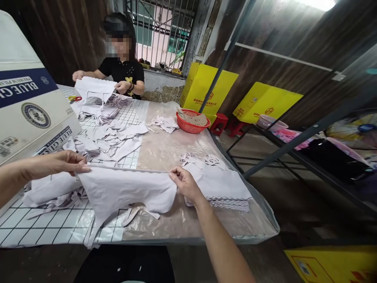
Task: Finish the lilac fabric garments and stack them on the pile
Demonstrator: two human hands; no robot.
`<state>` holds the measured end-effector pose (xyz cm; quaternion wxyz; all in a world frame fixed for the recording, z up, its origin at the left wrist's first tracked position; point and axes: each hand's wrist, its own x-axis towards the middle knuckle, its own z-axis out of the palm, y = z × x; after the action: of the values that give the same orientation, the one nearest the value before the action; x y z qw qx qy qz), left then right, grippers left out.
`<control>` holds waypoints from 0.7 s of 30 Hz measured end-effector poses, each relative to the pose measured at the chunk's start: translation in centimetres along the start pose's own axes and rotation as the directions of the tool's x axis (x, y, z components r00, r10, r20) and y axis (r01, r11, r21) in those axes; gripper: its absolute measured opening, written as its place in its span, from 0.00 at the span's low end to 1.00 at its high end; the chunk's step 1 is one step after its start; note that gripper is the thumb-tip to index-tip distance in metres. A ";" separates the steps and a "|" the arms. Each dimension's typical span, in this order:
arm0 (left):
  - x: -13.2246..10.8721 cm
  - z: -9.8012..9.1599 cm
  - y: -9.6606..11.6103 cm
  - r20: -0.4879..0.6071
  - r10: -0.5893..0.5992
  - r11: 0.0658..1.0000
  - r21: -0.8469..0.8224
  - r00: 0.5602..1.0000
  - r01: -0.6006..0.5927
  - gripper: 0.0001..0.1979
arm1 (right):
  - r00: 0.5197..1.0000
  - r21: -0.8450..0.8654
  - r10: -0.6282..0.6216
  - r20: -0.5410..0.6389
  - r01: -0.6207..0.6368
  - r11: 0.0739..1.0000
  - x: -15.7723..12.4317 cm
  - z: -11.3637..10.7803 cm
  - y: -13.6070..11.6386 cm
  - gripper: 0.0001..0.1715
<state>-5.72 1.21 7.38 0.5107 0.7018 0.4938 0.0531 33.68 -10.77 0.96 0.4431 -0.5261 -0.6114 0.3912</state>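
Between my two hands a pale lilac camisole-like garment (pixel 126 188) is stretched by its straight edge, its straps hanging down over the near table edge. My left hand (pixel 69 162) pinches the left corner between thumb and fingers. At the right corner, my right hand (pixel 185 182) pinches the same edge. Just beyond my right hand lies a neat stack of like garments (pixel 219 182) with scalloped edges and bunched straps. Under and behind my left hand spreads a loose heap of pale garments (pixel 108 141).
Across the table (pixel 165 232), a person (pixel 125 70) holds up a similar garment (pixel 96 88). Scissors (pixel 75 98) lie near them. A red basket (pixel 193 122) with cardboard stands at the far right. A large carton (pixel 32 90) blocks the left; a metal frame (pixel 282 147) stands right.
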 end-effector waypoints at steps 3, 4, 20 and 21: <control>-0.2 -0.2 0.7 -0.026 0.008 1.000 -0.005 1.000 -0.008 0.21 | 0.999 0.078 -0.007 0.035 0.004 0.997 0.1 -0.3 -0.2 0.19; -0.3 -0.3 0.9 -0.036 0.014 1.000 -0.014 0.999 -0.015 0.21 | 0.998 0.119 -0.018 0.054 0.012 0.993 0.0 -0.4 -0.4 0.21; 5.9 -6.2 7.4 -0.379 0.219 0.848 0.530 0.899 0.017 0.21 | 0.994 -0.098 -0.005 0.105 0.015 0.995 8.7 -6.1 -3.0 0.21; 6.1 -6.7 9.5 -0.445 0.278 0.822 0.569 0.851 0.029 0.22 | 0.996 -0.210 -0.082 0.024 0.085 0.974 10.4 -7.1 -4.2 0.19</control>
<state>-0.45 10.31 15.23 0.1303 0.8115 0.5557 0.1253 38.60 -1.01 8.42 0.3963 -0.5408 -0.6743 0.3094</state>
